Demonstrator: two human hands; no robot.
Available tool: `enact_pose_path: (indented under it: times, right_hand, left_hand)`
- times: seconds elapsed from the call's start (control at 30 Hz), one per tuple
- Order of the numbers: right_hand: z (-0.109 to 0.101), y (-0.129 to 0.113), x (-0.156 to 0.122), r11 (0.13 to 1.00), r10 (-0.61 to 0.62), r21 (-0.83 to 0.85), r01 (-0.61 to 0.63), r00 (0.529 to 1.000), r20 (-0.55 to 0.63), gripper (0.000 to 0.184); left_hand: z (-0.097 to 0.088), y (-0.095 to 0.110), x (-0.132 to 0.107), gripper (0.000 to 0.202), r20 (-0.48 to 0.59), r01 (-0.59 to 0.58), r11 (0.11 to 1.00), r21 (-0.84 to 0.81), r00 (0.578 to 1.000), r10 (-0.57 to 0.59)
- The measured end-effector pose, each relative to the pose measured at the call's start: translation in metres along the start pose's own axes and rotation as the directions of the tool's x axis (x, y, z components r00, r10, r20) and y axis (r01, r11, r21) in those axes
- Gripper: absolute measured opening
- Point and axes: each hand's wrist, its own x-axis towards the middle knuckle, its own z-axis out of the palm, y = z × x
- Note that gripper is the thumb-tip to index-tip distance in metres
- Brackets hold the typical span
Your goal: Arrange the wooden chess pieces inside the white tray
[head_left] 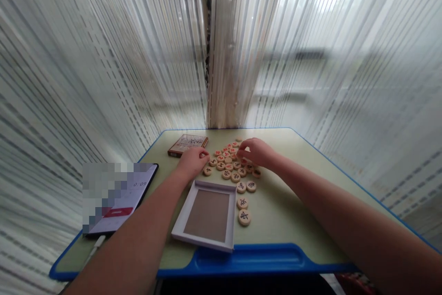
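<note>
Curtains (138,32), sheer, striped, hung behind and at both sides, backlit brightest upper right; tabletop (283,223), pale green, blue-edged.

open tabletop (286,228) between near discs (244,217) and right forearm (328,200), shallow tray (209,214) blocking front middle, phone (138,193) at left edge

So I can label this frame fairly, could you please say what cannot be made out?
All in the head view:
Round pieces: some are partly covered by the right hand, whose grip is unclear.
Left hand: its curl hides whether it holds anything.
Phone: pixel blocks mask part of it.
Flat box: print too small to read.
Cable: left forearm hides where it leads.
</note>
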Motion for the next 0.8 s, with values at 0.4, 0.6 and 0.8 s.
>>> enact_pose_path:
  times: [0.4, 0.6, 0.8]
  right_hand:
    - [0.005, -0.011, -0.001, 0.976, -0.213, -0.046, 0.212, 0.977, -0.024, 0.035]
    - [0.011, -0.025, 0.006, 0.974, -0.207, -0.076, 0.214, 0.974, 0.086, 0.035]
    - [0.014, -0.024, 0.001, 0.978, -0.167, -0.125, 0.169, 0.986, 0.025, 0.037]
  left_hand:
    - [-0.002, 0.003, -0.003, 0.032, 0.034, 0.019, 1.000, -0.007, 0.999, -0.019]
    - [-0.002, 0.000, 0.000, 0.033, 0.058, -0.035, 0.999, -0.012, 0.998, 0.035]
    - [-0.008, 0.000, -0.003, 0.033, -0.014, -0.045, 0.993, -0.109, 0.999, 0.044]
